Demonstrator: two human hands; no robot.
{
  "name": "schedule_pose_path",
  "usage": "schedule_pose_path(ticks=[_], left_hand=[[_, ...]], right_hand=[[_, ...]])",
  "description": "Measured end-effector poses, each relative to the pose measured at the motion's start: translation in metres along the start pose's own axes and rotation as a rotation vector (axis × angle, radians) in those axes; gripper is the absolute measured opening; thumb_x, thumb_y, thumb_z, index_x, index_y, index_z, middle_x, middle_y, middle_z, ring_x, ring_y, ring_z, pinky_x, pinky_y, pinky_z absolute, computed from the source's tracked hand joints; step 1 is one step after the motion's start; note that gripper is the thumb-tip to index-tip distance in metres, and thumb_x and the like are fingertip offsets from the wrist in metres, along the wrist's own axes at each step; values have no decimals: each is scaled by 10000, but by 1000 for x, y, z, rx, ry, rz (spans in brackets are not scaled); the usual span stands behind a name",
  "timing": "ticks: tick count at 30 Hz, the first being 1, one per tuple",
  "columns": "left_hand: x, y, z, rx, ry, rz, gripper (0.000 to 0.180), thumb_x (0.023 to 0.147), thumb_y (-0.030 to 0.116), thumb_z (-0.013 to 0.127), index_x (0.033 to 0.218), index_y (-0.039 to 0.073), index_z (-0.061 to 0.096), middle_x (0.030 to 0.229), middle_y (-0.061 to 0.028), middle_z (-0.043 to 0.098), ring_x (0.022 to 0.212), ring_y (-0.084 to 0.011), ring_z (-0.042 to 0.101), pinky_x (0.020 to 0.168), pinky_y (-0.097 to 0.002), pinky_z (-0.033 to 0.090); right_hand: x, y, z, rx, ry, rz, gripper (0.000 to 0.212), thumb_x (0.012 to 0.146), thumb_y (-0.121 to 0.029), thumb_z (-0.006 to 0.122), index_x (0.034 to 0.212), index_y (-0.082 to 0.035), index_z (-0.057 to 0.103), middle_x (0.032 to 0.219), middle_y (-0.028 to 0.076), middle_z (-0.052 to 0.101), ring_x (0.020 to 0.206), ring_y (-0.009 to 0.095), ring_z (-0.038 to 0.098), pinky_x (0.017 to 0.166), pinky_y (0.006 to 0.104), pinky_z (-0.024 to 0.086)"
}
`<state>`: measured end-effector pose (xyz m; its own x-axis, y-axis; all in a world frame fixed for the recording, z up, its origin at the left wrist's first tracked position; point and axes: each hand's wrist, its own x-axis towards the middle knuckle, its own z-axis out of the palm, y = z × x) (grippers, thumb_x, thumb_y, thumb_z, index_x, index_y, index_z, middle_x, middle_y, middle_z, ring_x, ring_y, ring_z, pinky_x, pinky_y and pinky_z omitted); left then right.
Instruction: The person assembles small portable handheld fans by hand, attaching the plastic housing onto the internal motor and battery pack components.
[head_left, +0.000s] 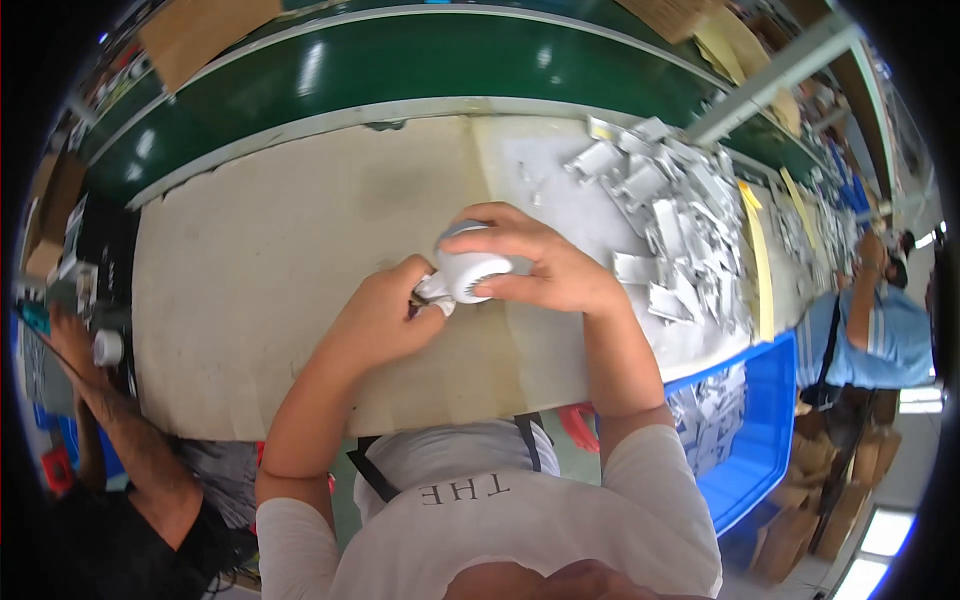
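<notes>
First, noted dark printed lettering [465,490] across the chest of the white T-shirt [540,545], upside down from the head view. Noted pale marks also on the black box [108,238] beside the left edge of the worktable [270,230], too small to read.

Then checked the hands. Found both raised over the middle of the worktable, close together, with elbows bent and spread and forearms slanting inward. Gripped a white rounded device [468,277] from its right with the right hand [548,262], with fingers arched over the grey top and thumb set beside the slotted ring. Closed the left hand [382,315] like a fist at the device's narrow end, with knuckles up and thumb pointing toward the rounded part. Glimpsed something small and dark in that left grip; could not tell its kind, being mostly covered.

Placed the device between both hands, over the bare tan surface. Logged a heap of silvery-white pieces [685,225] to the right, along a yellow strip [762,275], and more such pieces inside a blue bin [775,430] below.
</notes>
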<state>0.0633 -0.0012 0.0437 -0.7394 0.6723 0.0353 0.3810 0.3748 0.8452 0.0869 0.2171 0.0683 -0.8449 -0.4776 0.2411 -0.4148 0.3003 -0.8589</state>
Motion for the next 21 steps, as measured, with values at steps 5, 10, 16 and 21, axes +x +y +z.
schedule_pose_path(ticks=[5,10,16,21], left_hand=[[8,2,9,-419,-97,-198,154,832,121,507,939,10,521,761,-110,608,623,-153,585,562,-278,475],[7,-9,7,-867,35,-138,216,860,120,496,1030,-10,529,855,-115,626,694,-159,617,617,-262,505],[17,-25,5,-1049,105,-59,316,898,228,473,1092,-14,528,974,-156,630,930,-178,593,798,-297,442],[17,-16,-1,-1068,15,-156,306,898,244,469,1100,23,533,1051,-113,625,849,-109,587,643,-228,464]], right_hand=[[-12,2,-1,-63,157,-31,457,769,-143,664,1206,-101,536,1225,140,477,1124,268,470,936,346,375],[-72,-21,-21,-658,325,190,522,700,-127,703,1190,-105,524,1123,132,526,1032,301,495,882,374,409],[-147,-15,-20,-1189,490,720,488,653,-99,706,1120,-117,568,986,105,542,893,298,530,772,384,452],[-153,-9,-28,-1340,477,683,250,776,-47,553,1015,-103,600,908,90,577,793,301,552,680,387,460]])
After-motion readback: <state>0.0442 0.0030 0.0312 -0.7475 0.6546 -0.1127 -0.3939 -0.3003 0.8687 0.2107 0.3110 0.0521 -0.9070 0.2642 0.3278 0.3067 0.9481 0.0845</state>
